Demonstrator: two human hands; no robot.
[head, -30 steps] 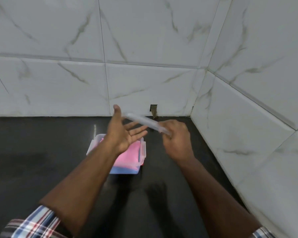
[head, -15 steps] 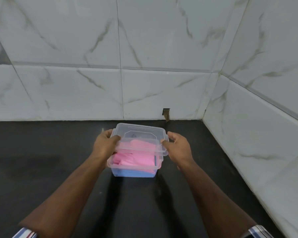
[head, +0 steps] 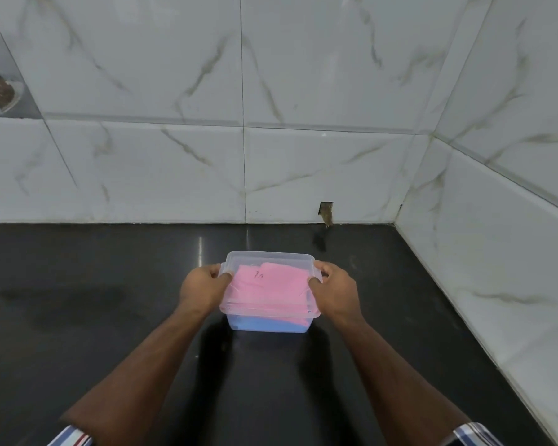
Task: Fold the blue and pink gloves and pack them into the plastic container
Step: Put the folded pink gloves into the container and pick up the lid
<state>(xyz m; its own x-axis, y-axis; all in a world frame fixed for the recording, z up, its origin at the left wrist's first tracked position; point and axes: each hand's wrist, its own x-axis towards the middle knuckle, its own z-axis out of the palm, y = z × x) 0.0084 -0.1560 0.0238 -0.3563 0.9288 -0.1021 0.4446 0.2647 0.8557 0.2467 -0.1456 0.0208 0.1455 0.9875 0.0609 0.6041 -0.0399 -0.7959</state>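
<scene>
A clear plastic container point(head: 268, 326) stands on the black counter, with its clear lid point(head: 269, 257) lying flat on top. Through the plastic I see the folded pink glove point(head: 268, 284) on top and the blue glove point(head: 261, 323) beneath it. My left hand point(head: 202, 289) grips the lid's left edge, thumb on top. My right hand point(head: 335, 291) grips the right edge the same way.
The black counter point(head: 78, 300) runs to a white marble-tiled wall point(head: 174, 172) at the back and another tiled wall point(head: 496, 268) on the right. A small hole point(head: 326, 212) shows in the back wall at counter level.
One second ago my right hand held the lid in the air over the uncovered container. Both hands then brought it down, and now it lies flat on the container.
</scene>
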